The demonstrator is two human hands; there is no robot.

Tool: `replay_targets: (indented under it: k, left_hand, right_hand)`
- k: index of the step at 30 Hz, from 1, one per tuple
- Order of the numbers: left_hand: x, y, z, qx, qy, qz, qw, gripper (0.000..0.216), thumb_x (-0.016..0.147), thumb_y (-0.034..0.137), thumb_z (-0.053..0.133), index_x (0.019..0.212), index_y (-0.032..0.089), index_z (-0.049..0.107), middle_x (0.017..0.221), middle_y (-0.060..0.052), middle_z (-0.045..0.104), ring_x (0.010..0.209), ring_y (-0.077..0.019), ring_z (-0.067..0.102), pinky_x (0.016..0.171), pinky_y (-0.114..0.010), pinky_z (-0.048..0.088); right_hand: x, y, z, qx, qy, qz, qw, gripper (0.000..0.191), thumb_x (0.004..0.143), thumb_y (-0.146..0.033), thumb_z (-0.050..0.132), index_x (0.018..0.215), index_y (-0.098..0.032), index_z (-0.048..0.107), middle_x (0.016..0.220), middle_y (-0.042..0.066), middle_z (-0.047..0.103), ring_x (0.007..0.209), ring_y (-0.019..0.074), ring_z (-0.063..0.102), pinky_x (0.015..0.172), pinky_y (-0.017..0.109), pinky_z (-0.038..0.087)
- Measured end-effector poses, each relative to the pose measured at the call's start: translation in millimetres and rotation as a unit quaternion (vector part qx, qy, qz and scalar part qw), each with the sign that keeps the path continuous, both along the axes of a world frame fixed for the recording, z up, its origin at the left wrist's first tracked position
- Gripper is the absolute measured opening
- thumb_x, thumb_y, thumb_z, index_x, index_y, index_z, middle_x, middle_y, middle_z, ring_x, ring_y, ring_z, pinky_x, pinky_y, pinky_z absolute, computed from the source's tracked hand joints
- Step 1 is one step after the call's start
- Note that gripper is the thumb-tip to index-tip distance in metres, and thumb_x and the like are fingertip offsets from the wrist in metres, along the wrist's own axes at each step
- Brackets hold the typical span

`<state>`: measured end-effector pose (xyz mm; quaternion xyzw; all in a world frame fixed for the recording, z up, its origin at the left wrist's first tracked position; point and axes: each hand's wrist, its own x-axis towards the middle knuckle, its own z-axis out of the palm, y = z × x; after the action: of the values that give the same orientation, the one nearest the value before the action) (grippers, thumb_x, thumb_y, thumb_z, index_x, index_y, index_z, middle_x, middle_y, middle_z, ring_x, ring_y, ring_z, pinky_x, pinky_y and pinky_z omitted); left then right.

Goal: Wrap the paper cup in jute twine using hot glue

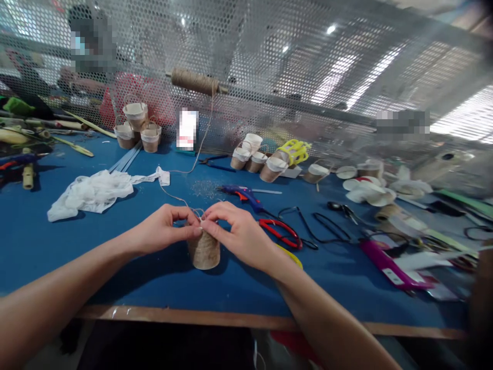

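Note:
A small twine-wrapped cup (205, 253) stands on the blue table near its front edge. My left hand (160, 229) is closed in a pinch at the cup's top, thumb and forefinger on the twine (175, 197) at the rim. From the other side my right hand (242, 235) pinches at the same spot, its fingertips meeting those of the left. The hands cover most of the rim. The twine trails back past the white fabric strip to a twine spool (195, 81) on the mesh screen.
White gauzy fabric (94, 192) lies left. A blue glue gun (242, 196) and red-handled scissors (280, 234) lie right of the cup. Finished little buckets (135, 117) are stacked behind, more (246, 154) at back right. A magenta tool (393, 264) and clutter fill the right side.

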<state>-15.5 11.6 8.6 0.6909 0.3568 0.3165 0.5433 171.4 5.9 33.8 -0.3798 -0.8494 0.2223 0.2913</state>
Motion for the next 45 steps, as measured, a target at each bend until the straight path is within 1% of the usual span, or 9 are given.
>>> replay_targets:
  k: [11, 23, 27, 29, 31, 33, 36, 39, 45]
  left_hand:
    - [-6.1, 0.2, 11.7, 0.027, 0.046, -0.04, 0.998, 0.013, 0.077, 0.026, 0.055, 0.078, 0.015, 0.06, 0.087, -0.003, 0.061, 0.083, -0.0162, 0.053, 0.08, -0.027, 0.04]
    - [-4.7, 0.8, 5.8, 0.021, 0.038, -0.024, 0.999, 0.015, 0.078, 0.027, 0.054, 0.071, 0.014, 0.058, 0.08, -0.003, 0.061, 0.078, -0.0156, 0.053, 0.077, -0.028, 0.04]
    - [-5.2, 0.4, 6.4, 0.009, 0.029, -0.025, 0.999, 0.013, 0.077, 0.026, 0.054, 0.072, 0.015, 0.057, 0.087, -0.004, 0.062, 0.085, -0.0172, 0.054, 0.081, -0.029, 0.04]
    - [-5.1, 0.2, 6.2, 0.008, 0.031, -0.026, 0.999, 0.014, 0.077, 0.027, 0.055, 0.071, 0.015, 0.057, 0.088, -0.004, 0.062, 0.087, -0.0179, 0.054, 0.081, -0.03, 0.039]
    - [-4.9, 0.1, 5.9, 0.009, 0.035, -0.027, 0.999, 0.015, 0.077, 0.028, 0.055, 0.071, 0.015, 0.058, 0.087, -0.004, 0.062, 0.087, -0.0184, 0.055, 0.08, -0.031, 0.039]
    - [-4.8, 0.0, 5.9, 0.01, 0.039, -0.029, 0.999, 0.016, 0.076, 0.029, 0.056, 0.07, 0.015, 0.058, 0.087, -0.005, 0.062, 0.087, -0.0187, 0.055, 0.081, -0.031, 0.039]
    - [-5.1, 0.2, 6.6, 0.006, 0.054, -0.034, 0.998, 0.014, 0.076, 0.028, 0.055, 0.071, 0.015, 0.058, 0.089, -0.005, 0.063, 0.085, -0.0186, 0.055, 0.08, -0.032, 0.039]
    - [-5.4, 0.7, 7.3, 0.008, 0.062, -0.035, 0.997, 0.015, 0.076, 0.027, 0.054, 0.071, 0.014, 0.058, 0.089, -0.005, 0.063, 0.084, -0.0185, 0.056, 0.079, -0.031, 0.039]
    - [-6.7, 3.1, 5.5, -0.004, 0.042, -0.015, 0.999, 0.015, 0.076, 0.027, 0.055, 0.07, 0.014, 0.058, 0.083, -0.004, 0.062, 0.079, -0.0161, 0.055, 0.076, -0.029, 0.04]
  right_hand:
    - [-3.1, -1.8, -9.3, -0.024, 0.023, -0.037, 0.999, 0.02, 0.087, -0.026, 0.046, 0.07, -0.019, 0.053, 0.075, 0.003, 0.057, 0.071, 0.0138, 0.051, 0.069, 0.028, 0.042]
    - [-2.3, -1.0, -5.8, -0.002, 0.031, -0.025, 0.999, 0.015, 0.086, -0.025, 0.048, 0.075, -0.019, 0.055, 0.081, 0.004, 0.061, 0.078, 0.0145, 0.056, 0.073, 0.029, 0.044]
    - [25.4, 25.5, 12.9, 0.015, -0.022, -0.166, 0.986, 0.021, 0.087, -0.032, 0.046, 0.091, -0.017, 0.06, 0.09, 0.005, 0.066, 0.081, 0.0159, 0.06, 0.074, 0.028, 0.045]
    - [45.4, 45.5, 18.2, 0.023, -0.099, -0.284, 0.953, 0.024, 0.087, -0.033, 0.044, 0.09, -0.015, 0.06, 0.085, 0.006, 0.066, 0.077, 0.0182, 0.06, 0.071, 0.031, 0.045]
    - [63.9, 65.1, 15.5, 0.009, -0.136, -0.34, 0.931, 0.024, 0.087, -0.03, 0.045, 0.084, -0.012, 0.061, 0.081, 0.009, 0.065, 0.08, 0.0226, 0.06, 0.075, 0.036, 0.044]
    - [76.4, 80.9, 5.3, -0.046, -0.182, -0.348, 0.919, 0.019, 0.083, -0.028, 0.054, 0.08, -0.011, 0.062, 0.081, 0.009, 0.064, 0.08, 0.0224, 0.06, 0.074, 0.037, 0.046]
    - [81.5, 96.3, -15.6, -0.116, -0.216, -0.333, 0.91, 0.025, 0.087, -0.031, 0.052, 0.106, -0.016, 0.057, 0.107, 0.007, 0.058, 0.09, 0.0176, 0.058, 0.077, 0.037, 0.049]
    - [78.0, 104.0, -29.8, -0.146, -0.202, -0.331, 0.91, 0.029, 0.087, -0.031, 0.05, 0.113, -0.018, 0.053, 0.115, 0.008, 0.055, 0.095, 0.0186, 0.057, 0.079, 0.039, 0.048]
    - [74.6, 89.4, -18.3, -0.139, -0.063, -0.34, 0.928, 0.029, 0.082, -0.023, 0.057, 0.109, -0.013, 0.052, 0.105, 0.01, 0.059, 0.084, 0.0178, 0.06, 0.074, 0.037, 0.05]
